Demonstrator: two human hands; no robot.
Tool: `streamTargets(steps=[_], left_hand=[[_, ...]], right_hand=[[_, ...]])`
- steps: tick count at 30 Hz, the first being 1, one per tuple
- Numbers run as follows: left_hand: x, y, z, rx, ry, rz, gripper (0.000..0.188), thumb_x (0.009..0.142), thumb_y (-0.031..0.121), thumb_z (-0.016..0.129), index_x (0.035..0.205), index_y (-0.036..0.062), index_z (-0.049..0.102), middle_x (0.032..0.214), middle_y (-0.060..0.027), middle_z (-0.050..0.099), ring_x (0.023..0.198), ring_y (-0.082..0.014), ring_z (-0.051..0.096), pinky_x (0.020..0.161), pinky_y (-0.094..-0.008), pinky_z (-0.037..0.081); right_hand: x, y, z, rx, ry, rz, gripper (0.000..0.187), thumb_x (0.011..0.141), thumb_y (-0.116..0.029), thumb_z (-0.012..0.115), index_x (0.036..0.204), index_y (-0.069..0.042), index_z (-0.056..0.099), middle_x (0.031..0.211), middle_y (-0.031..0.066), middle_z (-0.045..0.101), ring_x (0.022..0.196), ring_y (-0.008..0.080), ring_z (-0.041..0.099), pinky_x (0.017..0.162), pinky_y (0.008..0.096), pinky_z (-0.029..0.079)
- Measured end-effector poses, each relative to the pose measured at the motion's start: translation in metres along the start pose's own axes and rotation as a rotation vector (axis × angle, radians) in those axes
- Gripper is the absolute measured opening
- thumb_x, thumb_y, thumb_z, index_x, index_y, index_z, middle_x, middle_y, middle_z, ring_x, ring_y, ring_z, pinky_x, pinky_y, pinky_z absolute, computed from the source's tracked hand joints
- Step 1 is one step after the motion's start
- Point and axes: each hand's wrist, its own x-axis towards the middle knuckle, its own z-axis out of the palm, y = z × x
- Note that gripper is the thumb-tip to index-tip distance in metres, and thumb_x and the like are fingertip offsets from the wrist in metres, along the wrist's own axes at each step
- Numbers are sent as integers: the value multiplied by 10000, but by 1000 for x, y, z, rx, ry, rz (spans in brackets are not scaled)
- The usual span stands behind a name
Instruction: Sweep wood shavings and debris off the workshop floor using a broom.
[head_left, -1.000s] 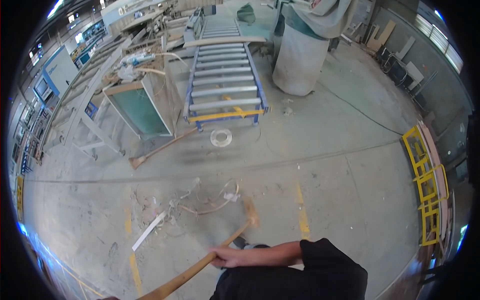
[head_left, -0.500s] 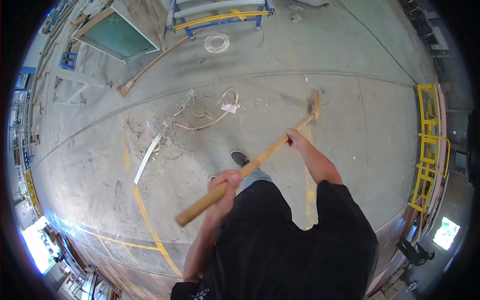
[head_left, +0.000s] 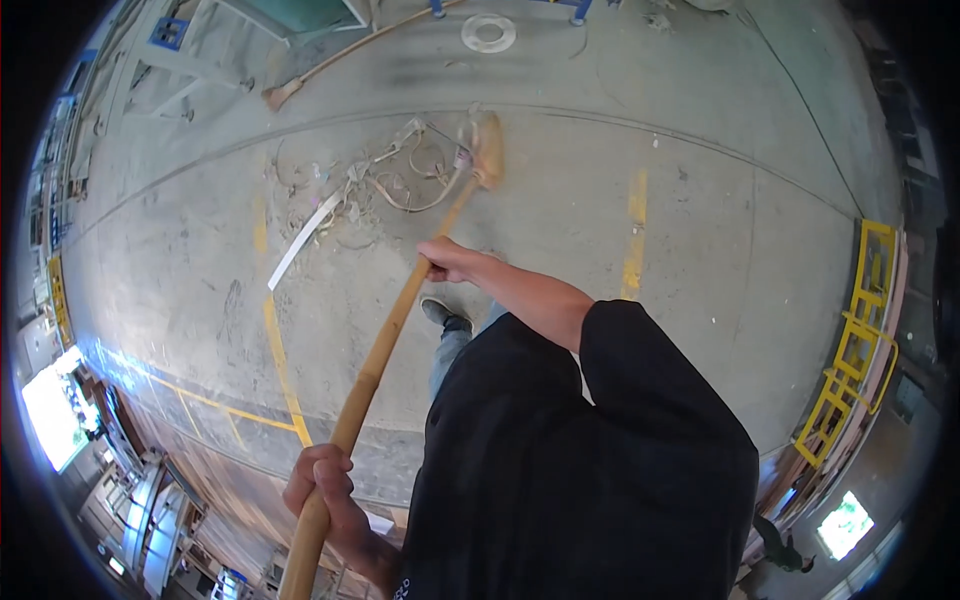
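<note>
**Two hands on the broom, pile about half gathered**

Two big things fill our view: the grey concrete floor (head_left: pixel 700 200) and our own black shirt (head_left: pixel 580 460) at the bottom. The floor runs off in every direction, scuffed and dusty, with worn yellow paint lines (head_left: pixel 275 345) crossing it and a curved seam arcing over the top part. Looks like a workshop or factory hall; yellow metal frames (head_left: pixel 850 340) lean along the right edge, and benches and machinery crowd the lower left rim, too bent by the lens to make out properly.

Next down in size, the broom (head_left: pixel 400 320). Its long wooden handle slants from bottom left up to the head, which sits on the floor right against the debris pile (head_left: pixel 390 185). Our left hand (head_left: pixel 325 490) is closed around the low end of the handle, our right hand (head_left: pixel 447 260) is wrapped round it further up, arm stretched out.

Progress, as far as we'd judge: the loose cords, scraps and a white strip (head_left: pixel 305 238) are bunched fairly close together, so some gathering seems done, but nothing's been picked up and bits are scattered around the edges.

Small stuff: a white ring (head_left: pixel 488 32) lies on the floor up top, a second broom (head_left: pixel 330 65) lies well apart near it, and one shoe (head_left: pixel 440 312) shows just beside the handle.
</note>
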Motion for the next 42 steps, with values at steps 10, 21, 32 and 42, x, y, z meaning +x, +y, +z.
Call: streamTargets(steps=[10,21,32,42], left_hand=[[-36,20,-92,-497,628,413,292,875,210,510,642,103,369,653,-23,376,624,-128,375,514,-261,294],[4,-14,-24,-246,34,459,248,827,138,516,614,75,406,643,-30,419,598,-144,399,518,-292,326],[73,-62,138,-456,-234,195,197,913,158,542,806,18,630,724,-10,582,650,-61,473,585,-230,398],[-2,-23,18,-83,120,134,172,886,60,548,727,3,579,748,-59,604,625,-91,509,584,-240,412]], right_hand=[[-50,-5,138,40,-95,13,194,850,-261,478,851,-68,499,663,49,543,516,156,545,482,302,495],[-128,-7,-50,232,301,-211,313,850,-343,540,712,-64,514,605,54,516,469,161,509,400,265,405],[-24,-26,-242,73,306,-42,157,851,-188,505,717,-119,461,578,28,434,417,130,422,342,261,321],[69,-41,32,-186,-81,-17,195,847,-224,509,691,-113,474,547,7,446,379,131,411,334,250,300]])
